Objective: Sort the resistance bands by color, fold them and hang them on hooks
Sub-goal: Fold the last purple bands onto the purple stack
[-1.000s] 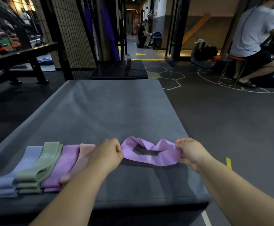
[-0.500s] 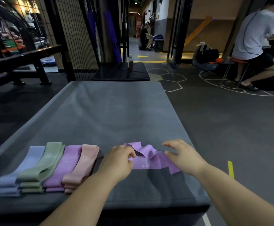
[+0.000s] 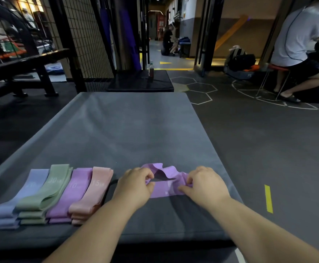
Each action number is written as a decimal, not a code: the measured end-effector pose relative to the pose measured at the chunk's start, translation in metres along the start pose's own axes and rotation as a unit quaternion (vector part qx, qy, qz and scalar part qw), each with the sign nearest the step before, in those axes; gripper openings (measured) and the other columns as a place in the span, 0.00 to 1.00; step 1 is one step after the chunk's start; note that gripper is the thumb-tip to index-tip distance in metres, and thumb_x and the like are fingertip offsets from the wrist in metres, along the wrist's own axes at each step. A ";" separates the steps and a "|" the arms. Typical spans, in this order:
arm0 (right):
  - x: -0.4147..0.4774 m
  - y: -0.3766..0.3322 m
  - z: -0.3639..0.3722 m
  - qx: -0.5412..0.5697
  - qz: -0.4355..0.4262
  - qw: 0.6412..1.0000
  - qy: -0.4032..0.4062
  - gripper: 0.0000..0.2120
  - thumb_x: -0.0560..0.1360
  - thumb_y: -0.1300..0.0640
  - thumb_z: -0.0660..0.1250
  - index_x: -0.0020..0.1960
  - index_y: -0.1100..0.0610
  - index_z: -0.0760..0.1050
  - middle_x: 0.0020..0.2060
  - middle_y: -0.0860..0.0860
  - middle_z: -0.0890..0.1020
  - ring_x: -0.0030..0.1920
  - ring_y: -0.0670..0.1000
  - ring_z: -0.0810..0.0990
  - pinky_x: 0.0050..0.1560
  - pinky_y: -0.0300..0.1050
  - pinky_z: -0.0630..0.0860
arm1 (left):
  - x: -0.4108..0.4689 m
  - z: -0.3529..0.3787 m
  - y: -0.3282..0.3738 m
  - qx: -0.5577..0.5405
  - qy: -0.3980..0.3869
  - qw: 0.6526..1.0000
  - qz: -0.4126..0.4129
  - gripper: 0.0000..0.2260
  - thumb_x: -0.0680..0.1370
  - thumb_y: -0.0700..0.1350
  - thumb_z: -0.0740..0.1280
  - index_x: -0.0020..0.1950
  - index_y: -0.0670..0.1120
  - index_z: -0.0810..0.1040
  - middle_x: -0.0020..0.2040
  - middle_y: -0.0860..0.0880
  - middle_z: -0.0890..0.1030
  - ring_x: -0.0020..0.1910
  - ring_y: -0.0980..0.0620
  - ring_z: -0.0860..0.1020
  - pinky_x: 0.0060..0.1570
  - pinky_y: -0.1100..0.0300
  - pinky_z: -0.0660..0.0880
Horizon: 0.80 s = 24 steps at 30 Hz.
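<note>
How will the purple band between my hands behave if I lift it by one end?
Probably floppy: the band lies crumpled and wavy between the left hand and right hand. Likely light, since fingertip pinches seem enough to hold it. Unlikely to roll, being flat and thin.

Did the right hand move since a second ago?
Yes. The right hand moved left, away from the right edge of the mat, toward the left hand, bunching the purple band.
</note>
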State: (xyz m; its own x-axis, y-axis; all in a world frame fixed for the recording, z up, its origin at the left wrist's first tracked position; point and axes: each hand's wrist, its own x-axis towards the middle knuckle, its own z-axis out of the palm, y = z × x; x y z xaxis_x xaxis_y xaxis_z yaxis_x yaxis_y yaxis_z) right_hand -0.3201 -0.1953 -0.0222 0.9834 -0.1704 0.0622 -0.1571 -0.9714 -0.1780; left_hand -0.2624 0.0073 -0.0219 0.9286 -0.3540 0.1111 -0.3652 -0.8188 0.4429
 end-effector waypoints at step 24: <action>0.007 0.014 -0.031 0.664 0.197 0.721 0.022 0.10 0.80 0.63 0.58 0.40 0.57 0.68 0.32 0.53 0.75 0.29 0.52 0.77 0.36 0.45 0.77 | 0.000 -0.014 0.005 0.040 -0.069 0.996 -0.046 0.16 0.76 0.63 0.63 0.59 0.58 0.75 0.57 0.55 0.80 0.59 0.47 0.75 0.56 0.58 0.67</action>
State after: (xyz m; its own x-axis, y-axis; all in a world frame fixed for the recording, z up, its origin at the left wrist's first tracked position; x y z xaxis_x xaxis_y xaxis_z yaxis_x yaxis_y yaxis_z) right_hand -0.3178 -0.2152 0.0061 0.8781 -0.4226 -0.2246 -0.1699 0.1635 -0.9718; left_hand -0.2628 0.0097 -0.0070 0.9425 -0.3300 -0.0523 -0.2880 -0.8819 0.3732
